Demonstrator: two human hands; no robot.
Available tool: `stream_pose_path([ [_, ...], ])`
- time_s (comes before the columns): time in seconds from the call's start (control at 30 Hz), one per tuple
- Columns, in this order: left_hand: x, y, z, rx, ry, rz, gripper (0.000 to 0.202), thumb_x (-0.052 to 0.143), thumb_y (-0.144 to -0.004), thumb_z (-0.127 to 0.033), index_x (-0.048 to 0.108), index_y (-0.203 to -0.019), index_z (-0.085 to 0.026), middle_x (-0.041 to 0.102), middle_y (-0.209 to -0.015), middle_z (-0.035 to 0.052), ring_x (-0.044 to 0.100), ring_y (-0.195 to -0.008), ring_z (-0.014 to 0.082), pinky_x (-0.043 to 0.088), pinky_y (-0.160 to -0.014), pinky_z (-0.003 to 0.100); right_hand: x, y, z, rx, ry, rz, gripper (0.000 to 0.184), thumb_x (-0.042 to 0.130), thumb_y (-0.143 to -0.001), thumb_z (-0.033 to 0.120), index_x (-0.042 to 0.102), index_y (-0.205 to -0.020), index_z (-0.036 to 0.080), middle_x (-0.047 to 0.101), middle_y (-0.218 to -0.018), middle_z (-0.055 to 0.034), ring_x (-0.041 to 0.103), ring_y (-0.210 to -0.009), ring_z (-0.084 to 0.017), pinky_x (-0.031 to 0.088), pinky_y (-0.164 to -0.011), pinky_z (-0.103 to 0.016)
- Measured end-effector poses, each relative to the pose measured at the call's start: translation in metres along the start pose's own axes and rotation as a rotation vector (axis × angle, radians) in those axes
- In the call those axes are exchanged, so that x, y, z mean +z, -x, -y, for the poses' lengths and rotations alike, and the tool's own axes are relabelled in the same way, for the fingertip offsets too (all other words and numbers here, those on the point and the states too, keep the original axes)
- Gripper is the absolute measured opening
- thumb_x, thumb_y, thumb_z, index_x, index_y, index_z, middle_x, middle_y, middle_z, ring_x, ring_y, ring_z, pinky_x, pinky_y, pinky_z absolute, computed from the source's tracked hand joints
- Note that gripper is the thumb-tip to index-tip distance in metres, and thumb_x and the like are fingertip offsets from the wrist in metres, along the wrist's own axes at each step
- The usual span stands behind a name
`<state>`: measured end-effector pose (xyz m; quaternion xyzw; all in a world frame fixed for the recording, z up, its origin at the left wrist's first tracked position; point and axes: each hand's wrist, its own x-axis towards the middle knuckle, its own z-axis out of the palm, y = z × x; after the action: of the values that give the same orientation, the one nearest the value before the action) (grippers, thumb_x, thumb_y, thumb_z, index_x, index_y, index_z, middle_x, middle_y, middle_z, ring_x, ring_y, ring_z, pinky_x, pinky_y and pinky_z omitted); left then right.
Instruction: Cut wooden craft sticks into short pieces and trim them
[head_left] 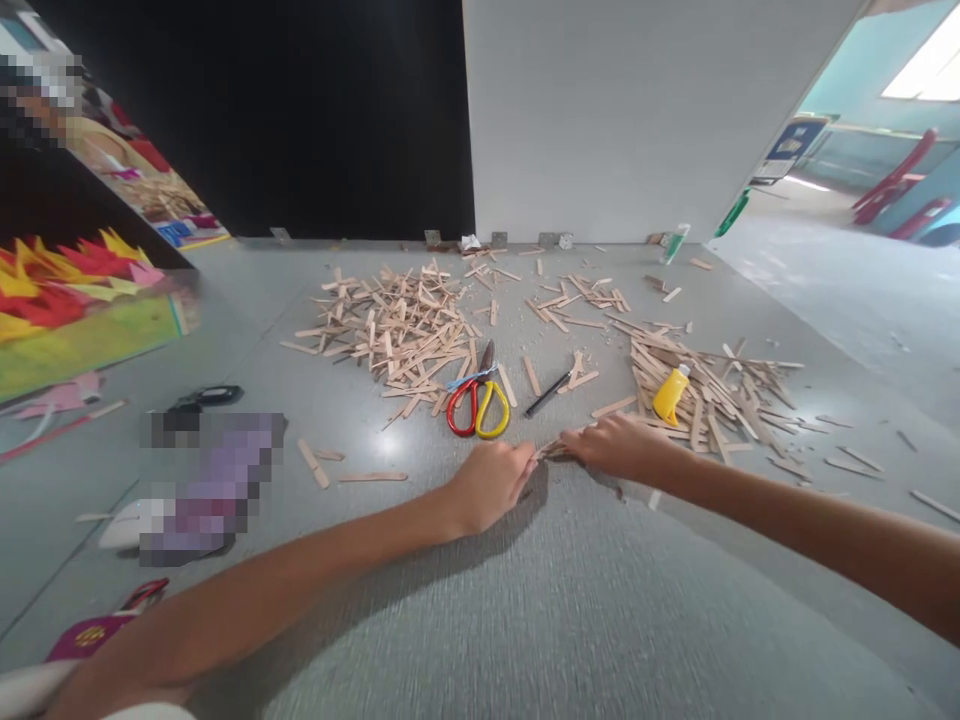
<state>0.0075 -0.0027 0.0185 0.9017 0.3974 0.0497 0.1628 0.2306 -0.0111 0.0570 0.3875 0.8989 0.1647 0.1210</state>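
My left hand (491,488) and my right hand (616,446) are both closed on the ends of thin wooden craft sticks (551,450), held low over the grey surface between them. How many sticks are in my grip I cannot tell. Just beyond my left hand lie scissors (486,400) with one red and one yellow handle, blades pointing away. A black pen (548,394) rests a little past the held sticks. Right of the pen, a yellow glue bottle (670,394) lies on a pile of craft sticks (705,420) beyond my right forearm.
A large heap of craft sticks (409,330) spreads at the back left, near a black and white upright panel (600,120). A white and green tube (673,243) stands by it. To the left are a pixelated purple item (221,480), dark keys (199,405) and a box with paper flames (82,330).
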Motion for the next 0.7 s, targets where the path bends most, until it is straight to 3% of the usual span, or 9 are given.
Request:
stream_pose_path([
  [0.07,-0.001,0.001,-0.002,-0.008,-0.011,0.012,0.032,0.041,-0.114,-0.025,0.069,-0.099,-0.018,0.075,-0.080,0.0071,0.071,-0.070,0.0206,0.041,-0.063,0.028,-0.002,0.002,0.009,0.055,0.017,0.039,0.015,0.058,-0.098,0.005,0.064,-0.090,0.016,0.064,-0.058,0.0004,0.055,-0.044,-0.013,0.032,-0.050,-0.023],
  [0.23,-0.002,0.004,-0.009,0.003,-0.038,0.053,0.027,0.044,-0.113,-0.023,0.068,-0.102,-0.017,0.074,-0.078,0.0063,0.070,-0.066,0.0209,0.039,-0.060,0.029,-0.016,0.015,0.057,0.260,0.076,0.112,0.022,0.052,-0.091,-0.004,0.064,-0.087,0.013,0.064,-0.057,-0.0054,0.056,-0.039,-0.016,0.022,-0.040,-0.023],
  [0.3,-0.001,0.004,-0.011,-0.007,-0.043,0.055,0.027,0.043,-0.113,-0.022,0.068,-0.104,-0.016,0.074,-0.077,0.0072,0.070,-0.067,0.0223,0.040,-0.060,0.030,-0.017,0.013,0.052,0.253,0.058,0.125,0.021,0.053,-0.093,-0.003,0.062,-0.086,0.016,0.063,-0.058,-0.0043,0.056,-0.041,-0.015,0.023,-0.041,-0.023],
  [0.47,-0.001,0.003,-0.010,-0.037,-0.034,0.045,0.029,0.041,-0.113,-0.023,0.068,-0.105,-0.016,0.074,-0.079,0.0096,0.072,-0.069,0.0247,0.043,-0.062,0.031,-0.009,0.001,0.012,0.123,0.012,0.138,0.020,0.056,-0.096,0.002,0.059,-0.086,0.019,0.064,-0.061,-0.0008,0.059,-0.049,-0.013,0.027,-0.049,-0.024],
  [0.53,-0.003,0.003,-0.009,-0.040,-0.033,0.039,0.030,0.040,-0.114,-0.023,0.067,-0.104,-0.016,0.075,-0.080,0.0097,0.072,-0.070,0.0246,0.043,-0.062,0.031,-0.007,0.004,0.019,0.132,0.019,0.136,0.020,0.053,-0.097,0.002,0.061,-0.088,0.017,0.065,-0.062,-0.0024,0.058,-0.048,-0.014,0.025,-0.049,-0.024],
  [0.63,-0.003,0.004,-0.009,-0.022,-0.038,0.035,0.033,0.039,-0.114,-0.025,0.067,-0.100,-0.017,0.073,-0.075,0.0075,0.070,-0.066,0.0234,0.041,-0.060,0.030,-0.008,0.012,0.050,0.223,0.058,0.116,0.023,0.046,-0.099,0.001,0.065,-0.093,0.012,0.063,-0.057,-0.0053,0.052,-0.040,-0.014,0.018,-0.044,-0.024],
  [0.7,-0.001,0.005,-0.008,-0.009,-0.046,0.024,0.034,0.038,-0.115,-0.026,0.067,-0.099,-0.017,0.071,-0.072,0.0059,0.069,-0.062,0.0224,0.040,-0.058,0.029,-0.010,0.014,0.064,0.397,0.121,0.103,0.024,0.046,-0.099,0.000,0.065,-0.091,0.011,0.062,-0.056,-0.0070,0.053,-0.039,-0.016,0.019,-0.044,-0.024],
])
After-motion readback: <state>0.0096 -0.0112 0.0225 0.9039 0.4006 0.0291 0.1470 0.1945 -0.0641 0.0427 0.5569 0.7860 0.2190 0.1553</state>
